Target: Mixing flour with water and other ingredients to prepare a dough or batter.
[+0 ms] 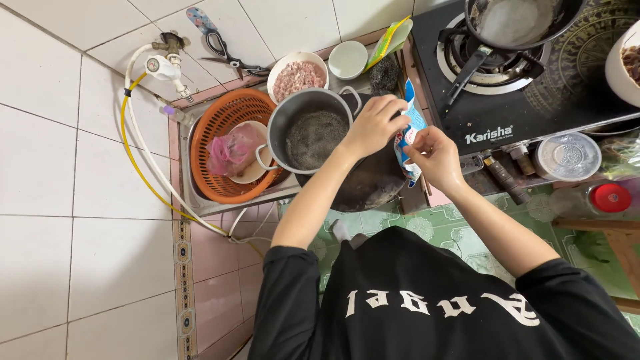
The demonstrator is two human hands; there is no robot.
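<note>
The black gas stove (507,100) stands at the far right with a dark pan (513,20) on its burner, and beside it the orange basket (220,127) sits in the sink holding a pink bag (233,150). A grey metal pot (310,130) rests partly over that basket, next to a dark round pan (370,183). Above that pan, the left hand (373,125) and right hand (433,155) are both pinched shut on a small blue-and-white packet (408,137), apparently at its upper edge, though fingers hide the grip.
</note>
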